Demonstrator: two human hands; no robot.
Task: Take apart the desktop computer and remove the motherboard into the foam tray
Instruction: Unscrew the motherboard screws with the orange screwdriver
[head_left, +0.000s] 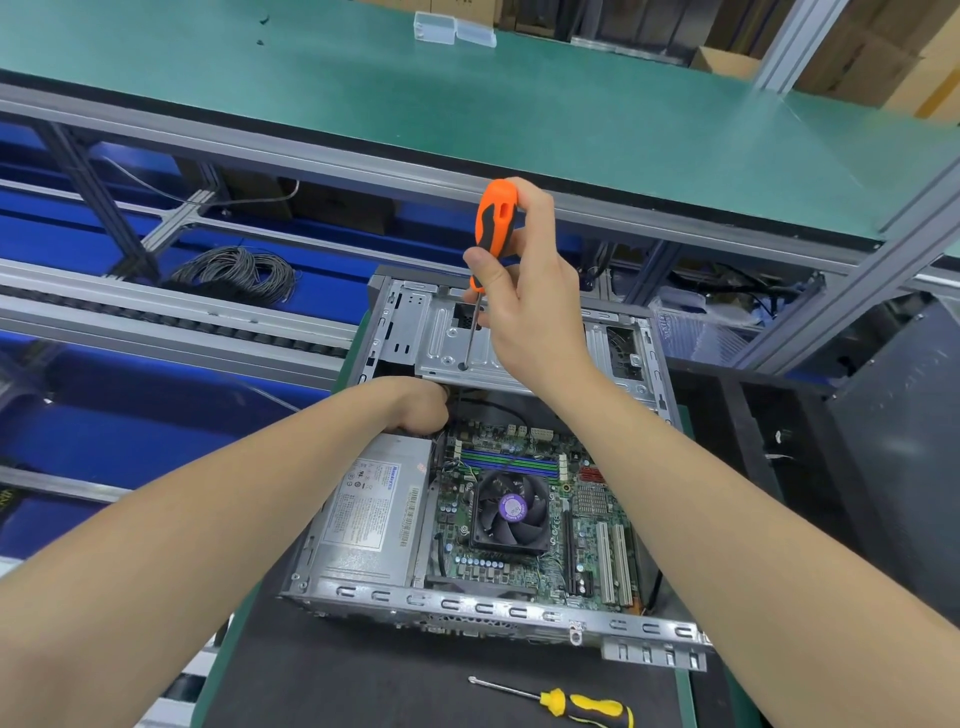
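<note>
1. Standing upright, the orange screwdriver (493, 228) is gripped by the right hand (524, 291), fingers curled round the handle; its tip is set on the drive cage (441, 338).
2. Left hand (421, 405) is tucked under the cage edge, above the power supply (374, 514); fingers are hidden, grip cannot be told.
3. Motherboard (587, 519) is seated in the open desktop case (467, 605), right of the power supply.
4. Yellow screwdriver (582, 704) is laid on the black mat (337, 675), near the case.
</note>
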